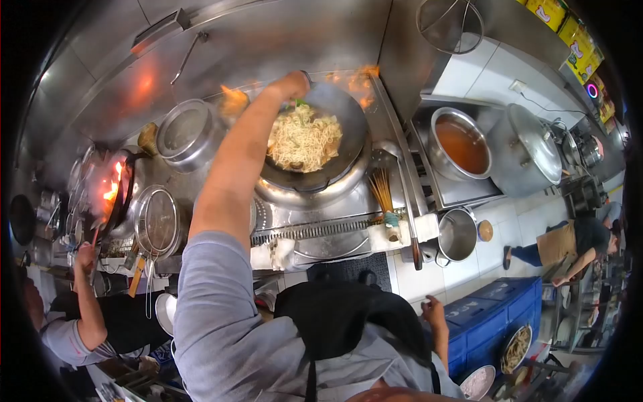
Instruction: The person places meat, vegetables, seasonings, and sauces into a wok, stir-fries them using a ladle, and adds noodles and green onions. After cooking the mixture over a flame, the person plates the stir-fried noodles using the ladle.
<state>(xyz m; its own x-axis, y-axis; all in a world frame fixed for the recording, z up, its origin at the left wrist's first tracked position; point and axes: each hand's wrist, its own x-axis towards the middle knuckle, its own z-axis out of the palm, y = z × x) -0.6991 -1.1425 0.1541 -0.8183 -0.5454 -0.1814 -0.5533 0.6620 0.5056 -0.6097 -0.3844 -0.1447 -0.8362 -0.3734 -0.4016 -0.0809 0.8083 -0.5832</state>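
My left hand reaches over the far rim of a dark wok, fingers closed. What it grips is hidden; a dark curved edge shows beside the fingers. Pale noodles fill the middle of the wok, and a bit of green lies just under the hand. The wok sits on a round steel burner ring. Low by my side, my right hand hangs near a blue crate, its fingers loosely bent and apart, holding nothing visible.
Right of the wok lie a long-handled ladle and a bamboo brush. A pot of reddish-brown liquid stands beyond. At left, a co-worker's hand holds a flaming pan. Another person stands at far right.
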